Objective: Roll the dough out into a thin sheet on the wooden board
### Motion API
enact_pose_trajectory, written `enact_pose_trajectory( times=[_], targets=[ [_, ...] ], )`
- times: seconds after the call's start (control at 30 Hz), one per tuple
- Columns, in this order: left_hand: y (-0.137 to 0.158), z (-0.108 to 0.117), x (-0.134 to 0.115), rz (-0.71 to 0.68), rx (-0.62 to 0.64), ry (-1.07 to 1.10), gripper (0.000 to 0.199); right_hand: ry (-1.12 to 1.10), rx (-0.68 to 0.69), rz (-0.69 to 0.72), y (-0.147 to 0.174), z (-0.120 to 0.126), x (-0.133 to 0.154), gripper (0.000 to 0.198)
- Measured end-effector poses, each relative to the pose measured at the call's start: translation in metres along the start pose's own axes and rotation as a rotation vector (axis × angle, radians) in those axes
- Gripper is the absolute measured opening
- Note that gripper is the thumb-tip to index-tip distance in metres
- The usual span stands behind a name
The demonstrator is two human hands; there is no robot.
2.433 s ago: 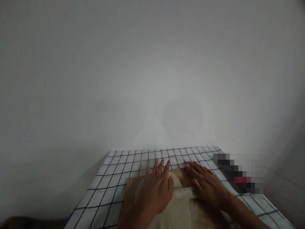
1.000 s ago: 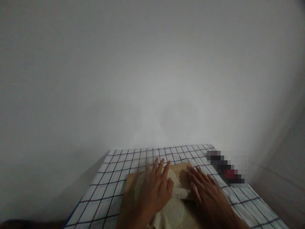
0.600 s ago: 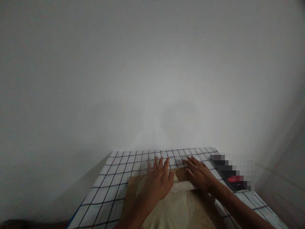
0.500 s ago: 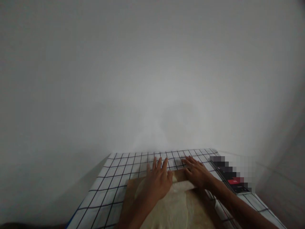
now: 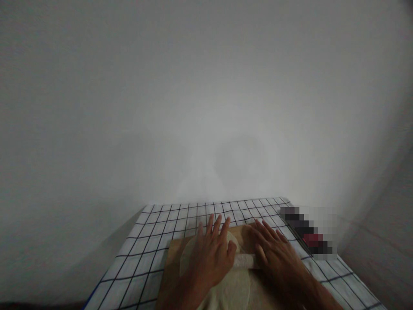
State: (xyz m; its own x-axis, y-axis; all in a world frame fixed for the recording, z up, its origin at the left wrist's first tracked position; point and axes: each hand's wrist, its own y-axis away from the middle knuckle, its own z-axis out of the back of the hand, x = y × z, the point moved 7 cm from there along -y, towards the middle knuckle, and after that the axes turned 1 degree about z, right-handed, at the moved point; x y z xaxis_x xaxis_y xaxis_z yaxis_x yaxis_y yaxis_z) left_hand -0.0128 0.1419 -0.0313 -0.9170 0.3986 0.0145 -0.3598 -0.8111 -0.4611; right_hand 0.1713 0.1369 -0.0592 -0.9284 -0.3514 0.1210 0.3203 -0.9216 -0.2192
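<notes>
A thin, pale round of dough (image 5: 234, 290) lies spread over a brown board (image 5: 170, 262). Across it rests a light-coloured rolling pin (image 5: 244, 261), its middle showing between my hands. My left hand (image 5: 214, 254) lies over the pin's left part, palm down, fingers spread and pointing away from me. On the right part, my right hand (image 5: 279, 258) is likewise flat with stretched fingers. Both palms hide the pin's ends and some of the dough.
Under the board is a table with a white cloth (image 5: 134, 262) in a black grid. A dark item with a red patch (image 5: 312, 240), blurred by pixels, lies along the right edge. A pale wall (image 5: 206, 107) rises directly behind the table.
The rolling pin has come slightly towards me. My right hand has shifted right and nearer, its forearm now steeper; my left hand has barely moved. The view has shifted a little.
</notes>
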Motion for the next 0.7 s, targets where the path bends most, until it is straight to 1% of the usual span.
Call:
enact_pose_trajectory(
  times=[0.13, 0.23, 0.3, 0.37, 0.47, 0.57, 0.63, 0.7],
  targets=[
    [0.012, 0.002, -0.006, -0.040, -0.014, 0.001, 0.057, 0.025, -0.058, -0.023, 0.021, -0.006, 0.005, 0.052],
    [0.013, -0.001, -0.005, -0.050, -0.030, -0.007, 0.056, 0.033, -0.082, -0.020, 0.021, -0.008, 0.005, 0.051],
    [0.007, -0.005, -0.003, -0.045, -0.028, -0.008, 0.056, 0.022, -0.070, -0.018, 0.009, -0.005, 0.001, 0.050],
    [-0.004, -0.010, 0.001, -0.020, -0.013, -0.003, 0.055, -0.009, -0.040, -0.016, -0.010, -0.002, -0.005, 0.051],
    [-0.023, -0.017, 0.009, 0.065, 0.036, 0.007, 0.053, -0.076, 0.032, -0.015, -0.044, 0.000, -0.015, 0.054],
    [-0.036, -0.022, 0.014, 0.124, 0.078, 0.013, 0.050, -0.117, 0.094, 0.006, -0.074, -0.005, -0.021, 0.056],
    [-0.039, -0.024, 0.015, 0.123, 0.089, 0.015, 0.047, -0.130, 0.103, 0.032, -0.086, -0.007, -0.022, 0.056],
    [-0.038, -0.026, 0.015, 0.120, 0.095, 0.016, 0.045, -0.141, 0.096, 0.046, -0.089, -0.008, -0.022, 0.056]
  ],
)
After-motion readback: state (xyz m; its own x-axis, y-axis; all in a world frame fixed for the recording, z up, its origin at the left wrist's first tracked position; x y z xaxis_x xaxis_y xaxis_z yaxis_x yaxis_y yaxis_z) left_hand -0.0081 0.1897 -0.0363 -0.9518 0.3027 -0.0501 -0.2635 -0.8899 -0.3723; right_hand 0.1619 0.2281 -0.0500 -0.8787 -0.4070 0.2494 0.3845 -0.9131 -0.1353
